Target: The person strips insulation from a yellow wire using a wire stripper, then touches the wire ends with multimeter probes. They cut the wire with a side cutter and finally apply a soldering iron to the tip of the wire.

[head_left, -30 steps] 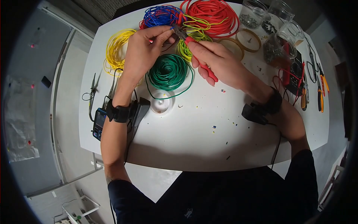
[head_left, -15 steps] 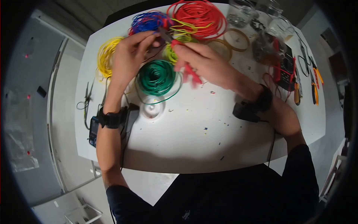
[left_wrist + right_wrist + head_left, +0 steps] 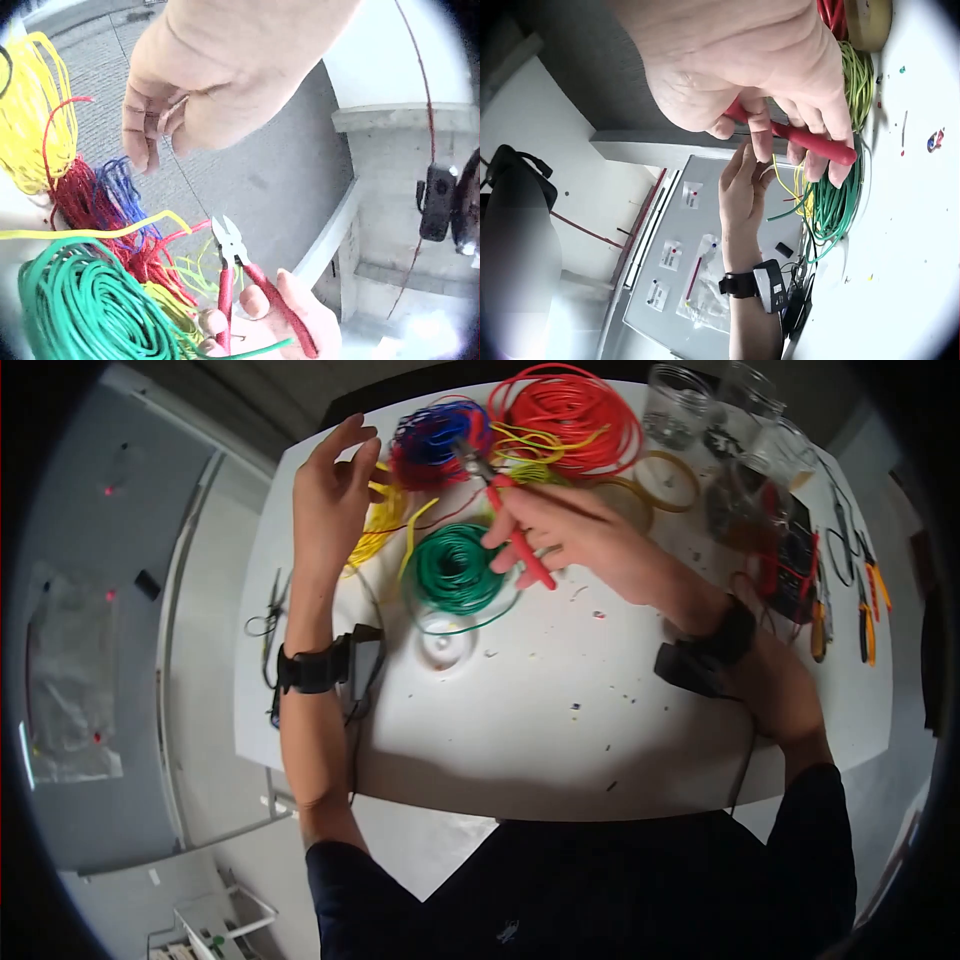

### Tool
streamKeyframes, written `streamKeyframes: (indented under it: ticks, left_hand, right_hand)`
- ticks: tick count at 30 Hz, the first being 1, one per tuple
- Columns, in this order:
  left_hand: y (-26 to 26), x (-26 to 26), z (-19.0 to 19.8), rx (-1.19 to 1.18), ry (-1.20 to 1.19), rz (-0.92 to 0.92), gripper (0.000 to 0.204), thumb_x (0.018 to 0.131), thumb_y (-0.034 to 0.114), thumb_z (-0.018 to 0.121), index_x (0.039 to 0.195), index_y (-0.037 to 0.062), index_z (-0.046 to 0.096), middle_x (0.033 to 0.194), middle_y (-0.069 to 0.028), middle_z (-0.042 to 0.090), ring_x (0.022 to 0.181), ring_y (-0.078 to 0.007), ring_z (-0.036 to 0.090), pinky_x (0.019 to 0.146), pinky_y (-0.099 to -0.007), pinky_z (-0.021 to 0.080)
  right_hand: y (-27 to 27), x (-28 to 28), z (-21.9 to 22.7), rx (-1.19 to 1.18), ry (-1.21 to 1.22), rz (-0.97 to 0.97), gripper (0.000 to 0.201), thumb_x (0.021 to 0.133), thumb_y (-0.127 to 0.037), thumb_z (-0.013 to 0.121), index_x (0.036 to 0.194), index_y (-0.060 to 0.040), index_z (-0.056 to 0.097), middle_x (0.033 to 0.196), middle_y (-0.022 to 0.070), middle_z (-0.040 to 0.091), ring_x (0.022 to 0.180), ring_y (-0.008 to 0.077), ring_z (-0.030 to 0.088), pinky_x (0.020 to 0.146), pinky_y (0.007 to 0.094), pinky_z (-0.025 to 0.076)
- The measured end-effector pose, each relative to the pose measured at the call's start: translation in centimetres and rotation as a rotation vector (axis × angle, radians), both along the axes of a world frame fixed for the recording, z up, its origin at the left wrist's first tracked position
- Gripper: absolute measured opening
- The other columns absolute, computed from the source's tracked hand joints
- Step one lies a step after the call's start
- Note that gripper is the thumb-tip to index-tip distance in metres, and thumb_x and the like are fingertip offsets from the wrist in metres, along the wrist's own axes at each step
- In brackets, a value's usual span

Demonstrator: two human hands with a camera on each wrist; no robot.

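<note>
My left hand [image 3: 335, 490] is raised over the left side of the table, fingers loosely bent, beside the yellow wire coil [image 3: 378, 535]. Nothing shows between its fingers in the left wrist view. My right hand [image 3: 600, 535] holds red-handled side cutters [image 3: 232, 247], their blades slightly parted and pointing away from me. In the head view the cutter tips overlap the bundle of blue and red wire [image 3: 430, 445]. Below the cutters lies a green wire coil [image 3: 457, 565]. A cut yellow wire end [image 3: 135, 227] sticks up near it in the left wrist view.
A large red coil [image 3: 570, 415] lies at the back, with tape rings [image 3: 668, 482] beside it. Glass jars [image 3: 675, 410], a multimeter [image 3: 790, 565] and orange-handled tools [image 3: 866, 620] line the right side. A white spool [image 3: 443, 645] sits nearer. Small scraps dot the tabletop.
My left hand, earlier pinching something blue at the cutter tips, has drawn away to the left and its fingers have loosened. The right hand still holds the cutters, with its fingers more spread.
</note>
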State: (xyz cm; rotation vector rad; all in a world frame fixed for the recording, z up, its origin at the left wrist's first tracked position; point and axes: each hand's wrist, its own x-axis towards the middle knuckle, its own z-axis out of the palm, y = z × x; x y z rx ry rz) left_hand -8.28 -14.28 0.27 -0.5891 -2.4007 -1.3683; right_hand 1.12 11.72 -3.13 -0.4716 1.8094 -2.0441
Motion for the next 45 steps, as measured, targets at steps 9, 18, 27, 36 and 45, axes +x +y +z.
streamKeyframes:
  ticks: [9,18,27,36,45]
  left_hand:
    - [-6.7,2.1,1.5,-0.274,-0.034,0.238,0.030,0.100,0.014,0.065,0.126,-0.0005,0.066,0.095,-0.0057,0.070,0.079,-0.0102,0.066,0.059,-0.0247,0.051]
    - [-6.3,4.3,-2.1,-0.488,-0.042,-0.027,0.024,0.095,0.011,0.070,0.117,0.0046,0.076,0.093,-0.0087,0.076,0.075,-0.0093,0.061,0.058,-0.0269,0.049]
    - [-1.5,5.7,-1.1,0.011,-0.039,0.073,0.022,0.097,0.019,0.074,0.110,0.0018,0.079,0.092,-0.0045,0.077,0.082,-0.0087,0.065,0.069,-0.0242,0.053]
    - [2.0,4.7,-0.5,0.066,0.164,-0.012,0.020,0.101,0.018,0.069,0.112,0.0043,0.078,0.102,-0.0068,0.074,0.082,-0.0093,0.067,0.064,-0.0227,0.054]
    - [3.3,6.0,-1.8,0.193,-0.136,-0.137,0.028,0.106,0.019,0.061,0.122,-0.0010,0.071,0.095,-0.0061,0.073,0.081,-0.0096,0.068,0.062,-0.0221,0.054]
  right_hand:
    - [0.1,0.7,1.1,0.036,0.048,0.007,0.047,0.109,-0.044,0.047,0.121,-0.0005,0.061,0.114,0.0101,0.065,0.099,0.0191,0.068,0.082,0.0365,0.059]
    - [-0.7,1.9,2.1,-0.018,0.054,-0.101,0.045,0.106,-0.043,0.055,0.109,0.0001,0.067,0.103,0.0092,0.067,0.088,0.0188,0.070,0.068,0.0327,0.058]
    - [-0.7,1.5,1.0,-0.013,0.167,-0.094,0.038,0.105,-0.036,0.059,0.115,-0.0001,0.066,0.101,0.0065,0.069,0.085,0.0124,0.068,0.064,0.0264,0.056]
    - [-0.3,1.1,1.4,0.117,0.210,-0.148,0.042,0.102,-0.040,0.061,0.106,0.0009,0.070,0.091,0.0038,0.070,0.079,0.0104,0.066,0.060,0.0265,0.052]
    - [-0.1,1.4,1.4,0.213,0.168,-0.129,0.043,0.102,-0.041,0.059,0.108,-0.0002,0.070,0.094,0.0039,0.071,0.077,0.0116,0.066,0.059,0.0280,0.052]
